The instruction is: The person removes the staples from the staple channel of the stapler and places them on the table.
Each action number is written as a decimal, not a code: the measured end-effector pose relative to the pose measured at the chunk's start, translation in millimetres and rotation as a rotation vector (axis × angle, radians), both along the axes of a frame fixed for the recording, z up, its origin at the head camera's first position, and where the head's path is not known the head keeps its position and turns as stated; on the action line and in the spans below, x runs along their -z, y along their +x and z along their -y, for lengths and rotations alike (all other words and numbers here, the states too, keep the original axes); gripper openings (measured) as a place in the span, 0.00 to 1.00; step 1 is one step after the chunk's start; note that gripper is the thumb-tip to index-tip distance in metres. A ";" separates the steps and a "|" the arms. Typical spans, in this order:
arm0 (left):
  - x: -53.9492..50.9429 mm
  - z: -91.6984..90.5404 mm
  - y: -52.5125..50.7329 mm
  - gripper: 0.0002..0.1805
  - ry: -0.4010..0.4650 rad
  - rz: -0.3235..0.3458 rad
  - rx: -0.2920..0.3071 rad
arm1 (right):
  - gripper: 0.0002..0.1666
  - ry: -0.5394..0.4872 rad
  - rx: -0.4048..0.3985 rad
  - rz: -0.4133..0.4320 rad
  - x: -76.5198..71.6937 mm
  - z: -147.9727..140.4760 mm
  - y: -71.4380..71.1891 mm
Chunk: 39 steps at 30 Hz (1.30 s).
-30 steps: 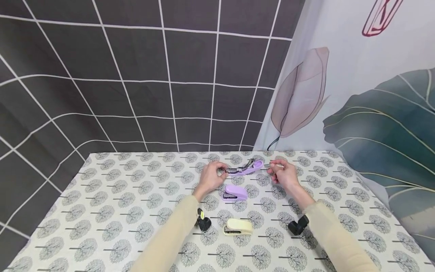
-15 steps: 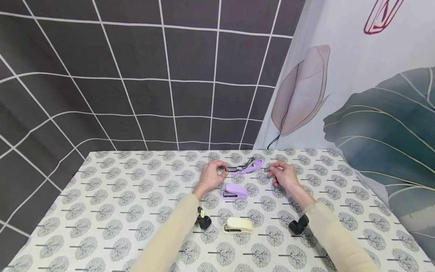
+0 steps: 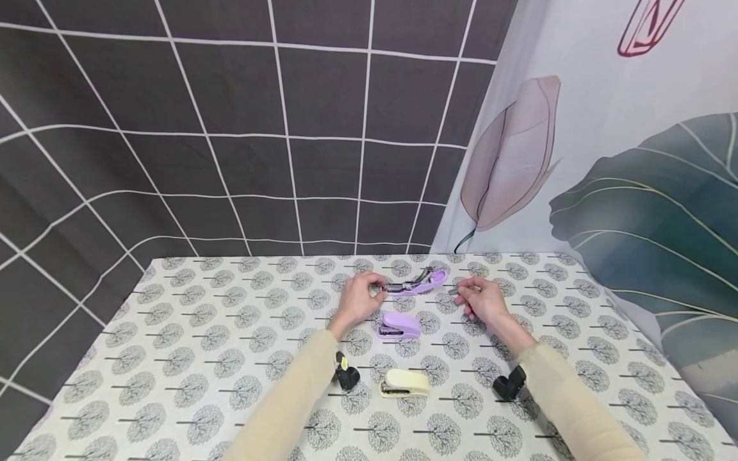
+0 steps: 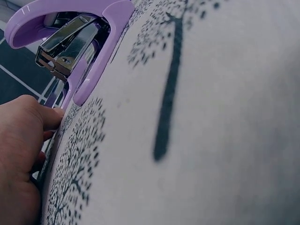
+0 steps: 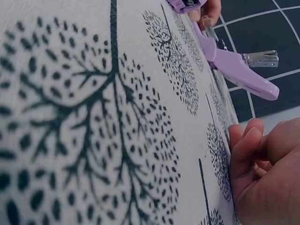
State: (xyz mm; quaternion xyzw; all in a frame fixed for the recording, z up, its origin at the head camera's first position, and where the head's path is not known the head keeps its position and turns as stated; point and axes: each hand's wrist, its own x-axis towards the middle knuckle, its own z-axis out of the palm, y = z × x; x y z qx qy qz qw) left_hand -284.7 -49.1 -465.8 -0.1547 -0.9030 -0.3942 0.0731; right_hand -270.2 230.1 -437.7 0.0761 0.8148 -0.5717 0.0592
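1. Left hand (image 3: 356, 299): at the left end of the opened stapler (image 3: 419, 289), the landmark here. Thumb and fingers pinch that end; it is the nearer hand, in contact.
2. Closed purple stapler (image 3: 401, 324): on the tabletop (image 3: 230, 374), on the wearer's side of the landmark, just beside it.
3. Cream stapler (image 3: 408, 383): same side, farther from the landmark than the purple one.
4. Opened stapler: purple, long axis left to right, metal part tilted up towards its right end. It extends rightward from the left fingers.
5. Grey strip (image 3: 453, 291): just right of the landmark, no contact seen. Visible length points roughly sideways, towards the landmark; small, so axis approximate.
6. Right hand (image 3: 484, 299): right of the landmark, apart from it. Fingers pinch the strip; the landmark lies leftward from them.
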 end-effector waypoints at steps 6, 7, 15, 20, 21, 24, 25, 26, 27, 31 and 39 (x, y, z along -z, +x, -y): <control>0.9 -0.8 -0.1 0.14 -0.006 -0.015 -0.007 | 0.13 0.020 -0.006 -0.002 1.4 -0.7 -0.3; 1.1 -0.9 -0.3 0.14 -0.006 -0.019 -0.006 | 0.14 0.024 -0.012 -0.007 1.3 -1.0 -0.4; -0.2 -1.4 -4.3 0.14 -0.011 -0.018 0.002 | 0.14 0.084 -0.024 -0.032 -3.1 -2.0 -0.8; -0.8 -1.8 -5.7 0.14 -0.017 -0.010 -0.003 | 0.13 0.096 -0.021 -0.026 -5.3 -1.8 -2.5; -0.9 -1.8 -5.5 0.14 -0.017 -0.011 -0.002 | 0.13 0.098 -0.022 -0.026 -5.4 -1.9 -2.7; -0.8 -1.6 -4.3 0.14 -0.014 -0.006 -0.002 | 0.13 0.098 -0.024 -0.018 -5.2 -2.1 -2.7; -1.0 -1.5 -3.8 0.14 -0.012 -0.002 -0.001 | 0.13 0.098 -0.024 -0.016 -5.1 -2.1 -2.6; -1.2 -1.4 -3.3 0.14 -0.011 0.000 -0.001 | 0.13 0.096 -0.024 -0.013 -4.9 -2.1 -2.5; -1.1 -1.3 -2.8 0.14 -0.007 0.001 0.001 | 0.13 0.093 -0.023 -0.011 -4.7 -1.9 -2.3; -1.1 -0.9 -1.2 0.15 -0.003 0.000 -0.002 | 0.13 0.078 -0.017 -0.002 -3.5 -1.1 -1.2; -0.5 0.4 1.7 0.14 -0.008 -0.008 -0.001 | 0.13 0.063 -0.008 0.011 -0.2 -0.1 0.7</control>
